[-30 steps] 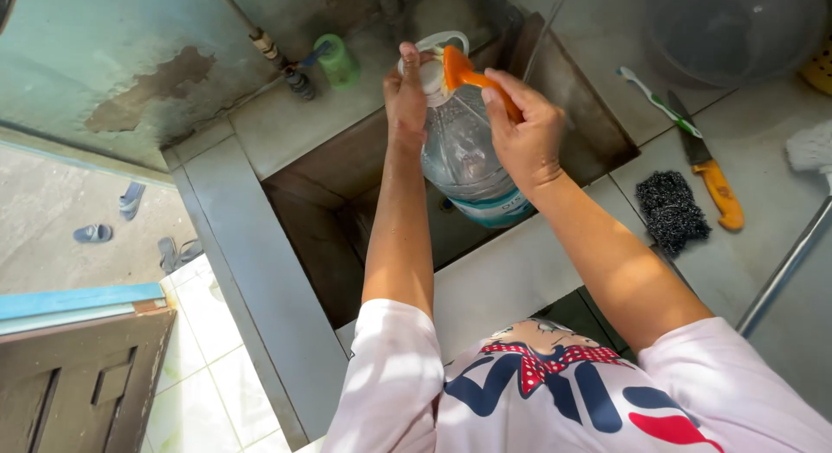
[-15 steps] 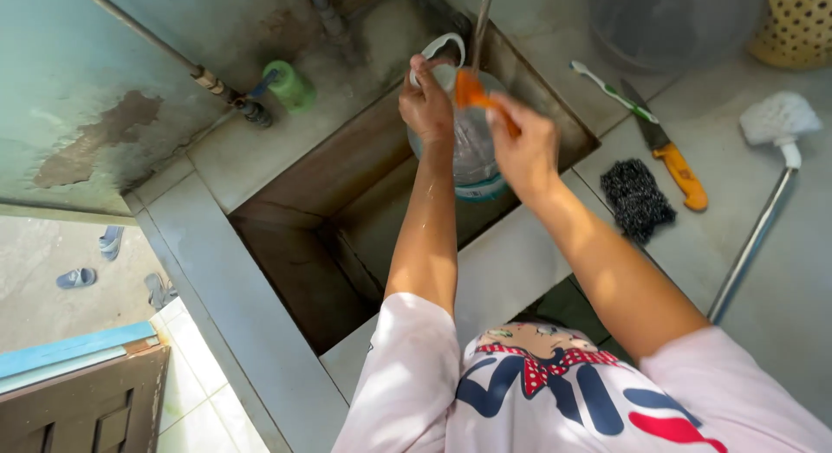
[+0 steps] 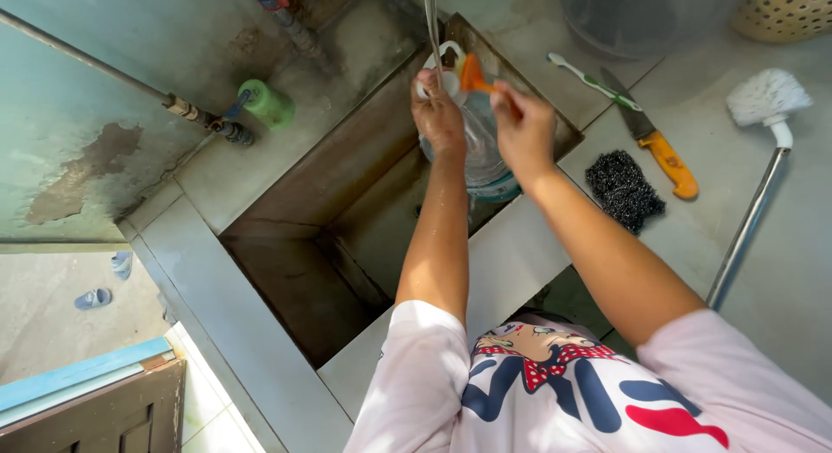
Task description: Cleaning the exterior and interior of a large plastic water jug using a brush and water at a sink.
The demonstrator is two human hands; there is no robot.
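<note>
One clear plastic bottle, gripped at its neck by the left hand; right hand pinches one orange brush. At three o'clock: one knife, one scourer.

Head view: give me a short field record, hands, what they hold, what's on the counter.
left hand: grips the neck of a clear plastic bottle, held over the sink
right hand: holds an orange brush at the bottle's mouth
water: thin stream falls at the bottle top
counter right of sink: toothbrush, orange-handled knife, steel scourer, white toilet brush
wall: green tap
</note>
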